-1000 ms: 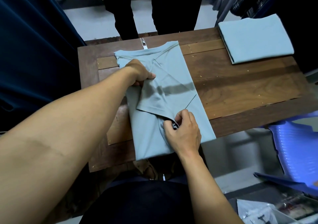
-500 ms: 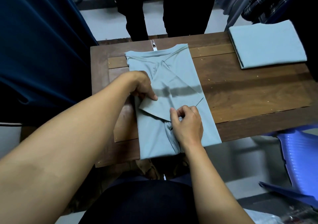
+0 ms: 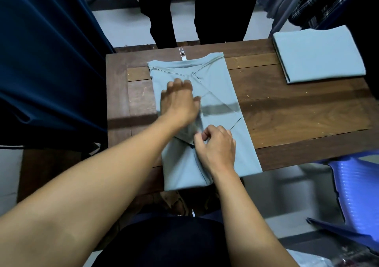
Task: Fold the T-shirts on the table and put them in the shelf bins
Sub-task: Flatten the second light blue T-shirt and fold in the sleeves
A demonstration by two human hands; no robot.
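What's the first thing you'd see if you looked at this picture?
Two bare arms reach over a pale blue T-shirt lying half folded in the middle of a wooden table. The left hand presses on the cloth, while the right hand pinches a fold of it nearer the person. A folded T-shirt of the same colour sits at the table's far right corner.

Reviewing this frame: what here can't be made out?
Head view only.
- Shelf bins: outside the frame.
- Left hand: fingertips smeared by motion blur.
- T-shirt fold under the right hand: hidden by its curled fingers.
- Collar tag: too small to read.
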